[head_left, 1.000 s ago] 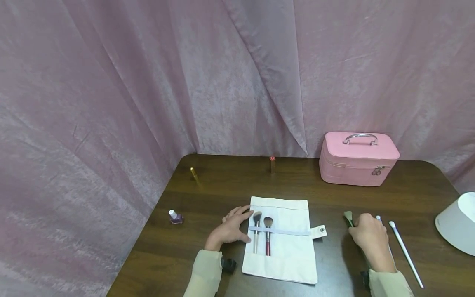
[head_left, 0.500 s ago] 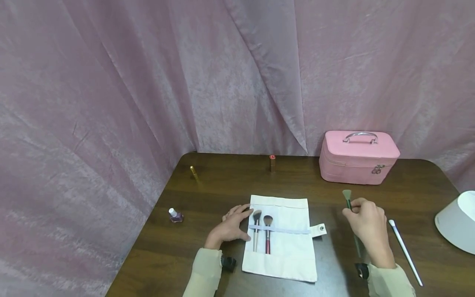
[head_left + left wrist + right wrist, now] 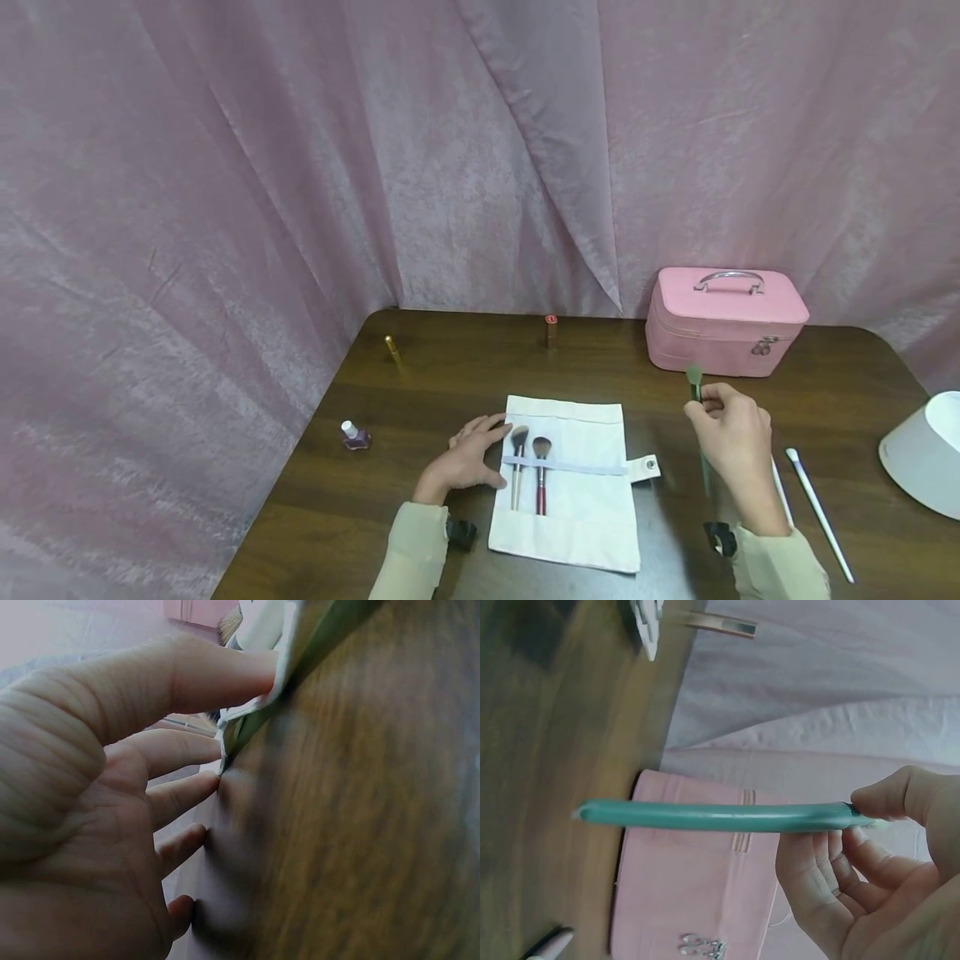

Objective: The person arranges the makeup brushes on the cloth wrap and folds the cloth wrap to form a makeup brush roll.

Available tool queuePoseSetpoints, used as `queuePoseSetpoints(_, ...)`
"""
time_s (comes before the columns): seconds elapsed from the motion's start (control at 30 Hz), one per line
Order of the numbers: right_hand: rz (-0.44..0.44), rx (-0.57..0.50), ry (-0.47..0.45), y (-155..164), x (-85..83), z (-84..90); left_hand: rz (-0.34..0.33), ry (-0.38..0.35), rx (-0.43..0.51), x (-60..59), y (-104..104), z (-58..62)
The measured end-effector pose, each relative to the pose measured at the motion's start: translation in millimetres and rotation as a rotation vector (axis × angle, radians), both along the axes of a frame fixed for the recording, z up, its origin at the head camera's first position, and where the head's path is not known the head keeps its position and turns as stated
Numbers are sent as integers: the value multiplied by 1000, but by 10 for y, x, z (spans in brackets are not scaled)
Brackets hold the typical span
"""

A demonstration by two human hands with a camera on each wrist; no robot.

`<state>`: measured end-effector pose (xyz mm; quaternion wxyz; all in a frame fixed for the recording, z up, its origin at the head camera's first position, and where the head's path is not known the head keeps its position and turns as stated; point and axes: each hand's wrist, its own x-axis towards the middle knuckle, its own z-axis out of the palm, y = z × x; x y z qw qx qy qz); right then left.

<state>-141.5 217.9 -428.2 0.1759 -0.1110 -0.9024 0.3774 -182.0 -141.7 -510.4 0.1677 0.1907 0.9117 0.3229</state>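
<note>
Head view shows a dark wooden surface [image 3: 450,375] set in a corner hung with pink curtains [image 3: 225,167]. The right hand [image 3: 731,433] is lifted above the surface, fingertips pinching a green-handled brush [image 3: 696,385] near its bristle end, the handle slanting down toward the wrist. The left hand [image 3: 467,460] lies flat with relaxed fingers, its fingertips on the left edge of an unrolled white brush roll [image 3: 573,517]; two brushes [image 3: 528,467] sit under the roll's elastic band. A pink vanity case [image 3: 723,329] stands at the back right, just beyond the raised brush. Two white-handled brushes [image 3: 817,508] lie right of the hand, a white lampshade [image 3: 926,454] at the far right edge. A nail polish bottle [image 3: 354,436], a gold tube [image 3: 392,347] and a lipstick [image 3: 551,330] stand apart toward the left and back.
</note>
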Motion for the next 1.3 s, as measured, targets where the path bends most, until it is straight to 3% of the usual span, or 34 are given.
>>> queuePoseSetpoints(0.3, 25, 4, 138, -152, -97, 82, 9, -3, -8, 6, -10, -9)
queuePoseSetpoints(0.5, 28, -38, 176, -248, -160, 117, 6, -11, -9, 8, -13, -19)
queuePoseSetpoints(0.97, 40, -147, 208, -504, -361, 37, 13, -15, -8, 9, -2, 8)
queuePoseSetpoints(1.3, 101, -225, 186, -701, -524, -63, 8, -14, -12, 4, 7, 42)
